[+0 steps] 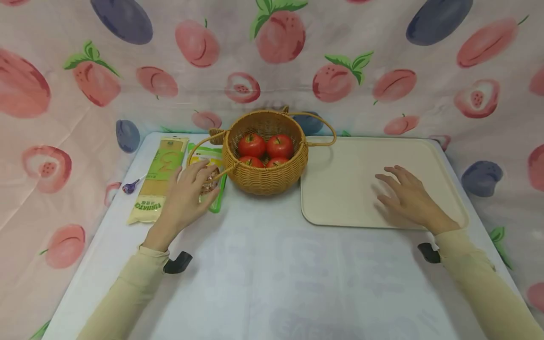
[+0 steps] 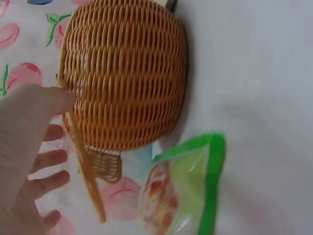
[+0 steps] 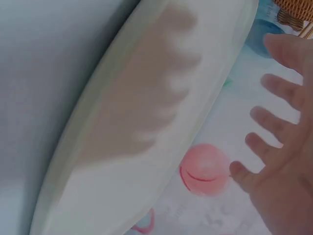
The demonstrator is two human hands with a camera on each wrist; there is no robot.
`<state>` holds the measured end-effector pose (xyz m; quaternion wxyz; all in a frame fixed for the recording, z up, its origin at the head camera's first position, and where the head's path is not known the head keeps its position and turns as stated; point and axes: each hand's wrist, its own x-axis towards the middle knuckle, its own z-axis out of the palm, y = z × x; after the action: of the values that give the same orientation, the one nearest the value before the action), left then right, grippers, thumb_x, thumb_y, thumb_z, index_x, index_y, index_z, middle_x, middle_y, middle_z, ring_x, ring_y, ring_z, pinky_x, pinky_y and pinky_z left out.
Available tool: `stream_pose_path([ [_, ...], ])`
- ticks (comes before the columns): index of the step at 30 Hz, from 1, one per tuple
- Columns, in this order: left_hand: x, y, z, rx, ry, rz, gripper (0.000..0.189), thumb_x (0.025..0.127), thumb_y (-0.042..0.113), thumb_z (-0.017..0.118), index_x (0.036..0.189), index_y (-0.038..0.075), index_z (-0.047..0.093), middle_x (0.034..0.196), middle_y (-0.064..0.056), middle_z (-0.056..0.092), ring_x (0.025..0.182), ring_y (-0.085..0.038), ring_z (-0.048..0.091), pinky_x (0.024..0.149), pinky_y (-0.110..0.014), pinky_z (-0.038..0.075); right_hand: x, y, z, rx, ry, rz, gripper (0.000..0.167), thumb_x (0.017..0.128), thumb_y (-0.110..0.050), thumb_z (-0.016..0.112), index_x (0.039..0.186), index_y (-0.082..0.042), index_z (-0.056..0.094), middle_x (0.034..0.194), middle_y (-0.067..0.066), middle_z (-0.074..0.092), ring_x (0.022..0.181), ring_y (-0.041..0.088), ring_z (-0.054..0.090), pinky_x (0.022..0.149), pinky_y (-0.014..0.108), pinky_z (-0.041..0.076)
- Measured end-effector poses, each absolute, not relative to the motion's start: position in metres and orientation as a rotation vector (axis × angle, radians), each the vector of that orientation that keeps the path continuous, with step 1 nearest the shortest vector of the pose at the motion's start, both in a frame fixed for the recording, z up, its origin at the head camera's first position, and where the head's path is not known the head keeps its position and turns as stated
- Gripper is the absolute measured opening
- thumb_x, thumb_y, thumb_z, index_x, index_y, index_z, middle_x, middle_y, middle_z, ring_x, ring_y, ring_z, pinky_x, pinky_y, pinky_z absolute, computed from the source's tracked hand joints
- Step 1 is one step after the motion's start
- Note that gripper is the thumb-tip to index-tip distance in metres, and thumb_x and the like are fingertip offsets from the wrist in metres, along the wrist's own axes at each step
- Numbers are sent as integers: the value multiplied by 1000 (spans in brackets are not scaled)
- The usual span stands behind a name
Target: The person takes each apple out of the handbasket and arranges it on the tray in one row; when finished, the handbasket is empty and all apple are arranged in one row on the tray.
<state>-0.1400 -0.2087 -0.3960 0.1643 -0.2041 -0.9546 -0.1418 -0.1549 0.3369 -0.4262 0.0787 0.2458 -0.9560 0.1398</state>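
Note:
My left hand (image 1: 187, 191) hovers beside the left handle (image 1: 205, 146) of a woven wicker basket (image 1: 265, 182), fingers apart and loosely bent. In the left wrist view the thumb overlaps the basket's rim, with the other fingers spread near the handle. Several red apples (image 1: 251, 144) sit inside the basket. Below the left hand lies a green-edged snack bag (image 1: 217, 200), partly covered by it. My right hand (image 1: 403, 196) is held over a beige tray (image 1: 340, 189), its fingers spread and holding nothing; its shadow falls on the tray.
A long pack of noodles (image 1: 159, 184) lies left of the snack bag, with a purple-wrapped lollipop (image 1: 130, 187) beside it. The tray stands just right of the basket, under its right handle (image 1: 329, 127). A fruit-print cloth (image 1: 361, 28) hangs behind the white table (image 1: 263, 264).

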Motion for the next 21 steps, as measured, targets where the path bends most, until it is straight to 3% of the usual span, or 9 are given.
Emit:
stream_pose_path([
  [6, -131, -193, -409, -645, -2537, -588, 46, 84, 21, 66, 128, 10, 56, 130, -12, 54, 121, -30, 48, 104, -53, 30, -164, 328, -425, 789, -2765, 484, 47, 82, -12, 67, 126, -8, 53, 131, 18, 48, 126, 43, 38, 93, 64, 32],
  [11, -126, -181, -419, -616, -2454, -680, 42, 83, 17, 66, 123, 7, 59, 131, -13, 53, 121, -30, 49, 94, -51, 37, -168, 320, -422, 784, -2776, 540, 43, 84, -12, 66, 125, -7, 54, 130, 16, 50, 122, 38, 43, 93, 59, 34],
  [21, -117, -153, -437, -625, -2347, -820, 29, 84, 11, 62, 112, 8, 63, 125, -14, 54, 114, -30, 51, 96, -45, 40, -178, 303, -417, 836, -2726, 617, 38, 86, -9, 64, 122, -7, 55, 127, 14, 52, 119, 35, 45, 96, 55, 35],
])
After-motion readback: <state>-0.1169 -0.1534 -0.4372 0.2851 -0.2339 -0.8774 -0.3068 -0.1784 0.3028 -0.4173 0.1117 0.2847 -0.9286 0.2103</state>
